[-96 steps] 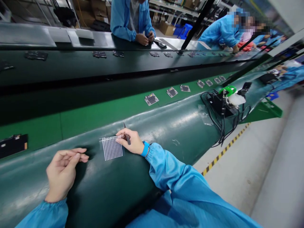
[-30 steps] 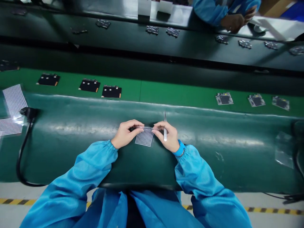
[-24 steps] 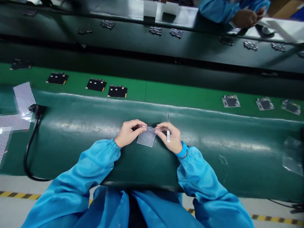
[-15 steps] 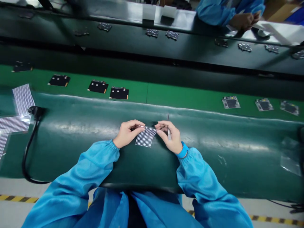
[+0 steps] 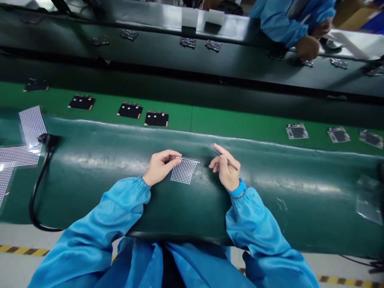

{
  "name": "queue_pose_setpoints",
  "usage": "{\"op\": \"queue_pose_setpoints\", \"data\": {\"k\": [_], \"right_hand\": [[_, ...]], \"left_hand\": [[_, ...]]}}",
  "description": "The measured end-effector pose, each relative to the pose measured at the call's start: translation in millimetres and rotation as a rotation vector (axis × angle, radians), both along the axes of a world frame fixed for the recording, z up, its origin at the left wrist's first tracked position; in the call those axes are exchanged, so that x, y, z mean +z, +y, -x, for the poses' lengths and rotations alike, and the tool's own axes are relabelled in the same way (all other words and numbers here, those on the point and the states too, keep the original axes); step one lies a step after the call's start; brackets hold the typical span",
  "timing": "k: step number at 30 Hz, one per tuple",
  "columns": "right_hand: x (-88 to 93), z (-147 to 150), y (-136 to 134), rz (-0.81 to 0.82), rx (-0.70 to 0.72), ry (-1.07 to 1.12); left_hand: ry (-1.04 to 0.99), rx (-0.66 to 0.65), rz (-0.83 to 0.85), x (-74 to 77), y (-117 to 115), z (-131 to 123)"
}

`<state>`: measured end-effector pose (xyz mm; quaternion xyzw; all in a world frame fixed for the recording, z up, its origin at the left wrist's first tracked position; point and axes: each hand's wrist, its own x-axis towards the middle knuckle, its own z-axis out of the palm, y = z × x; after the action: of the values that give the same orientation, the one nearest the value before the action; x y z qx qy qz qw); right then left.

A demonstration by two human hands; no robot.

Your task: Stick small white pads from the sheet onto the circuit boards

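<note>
Between the thumb and fingers of my left hand (image 5: 162, 166) is the upper left corner of a sheet of small white dot stickers (image 5: 184, 171). The sheet's top edge is bent over, and its lower part hangs toward me over the green mat. To the right, apart from the sheet, my right hand (image 5: 227, 166) is closed on slim metal tweezers (image 5: 232, 165). The tweezers lie slanted across the fingers, tip toward the upper left. A blue band (image 5: 238, 189) circles my right wrist.
Several dark circuit boards (image 5: 156, 119) lie on the bright green belt (image 5: 225, 120) beyond the mat, with lighter boards (image 5: 297, 131) at right. More dotted sheets (image 5: 33, 126) and a black plug cable (image 5: 33, 200) are at left. Across the line, a co-worker's hand (image 5: 308, 48) reaches over a board.
My right hand has let go of the sheet's right corner and moved right, turning the tweezers from upright to slanted. My left hand still holds the sheet. Belt boards shifted slightly right.
</note>
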<state>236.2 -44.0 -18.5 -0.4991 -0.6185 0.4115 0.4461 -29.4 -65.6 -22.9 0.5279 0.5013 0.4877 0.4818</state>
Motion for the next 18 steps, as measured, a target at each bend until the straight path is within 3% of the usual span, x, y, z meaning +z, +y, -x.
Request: {"op": "queue_pose_setpoints", "data": {"k": [6, 12, 18], "right_hand": [[5.3, -6.2, 6.3, -0.074, -0.082, -0.141], [10.2, -2.4, 6.5, -0.08, -0.064, -0.219], [1.2, -5.2, 10.6, -0.039, -0.04, -0.195]], "left_hand": [[-0.002, 0.007, -0.001, 1.9, 0.2, -0.3], [0.002, 0.006, 0.001, 2.3, 0.7, -0.7], [-0.001, -0.001, 0.002, 1.9, 0.7, -0.7]]}}
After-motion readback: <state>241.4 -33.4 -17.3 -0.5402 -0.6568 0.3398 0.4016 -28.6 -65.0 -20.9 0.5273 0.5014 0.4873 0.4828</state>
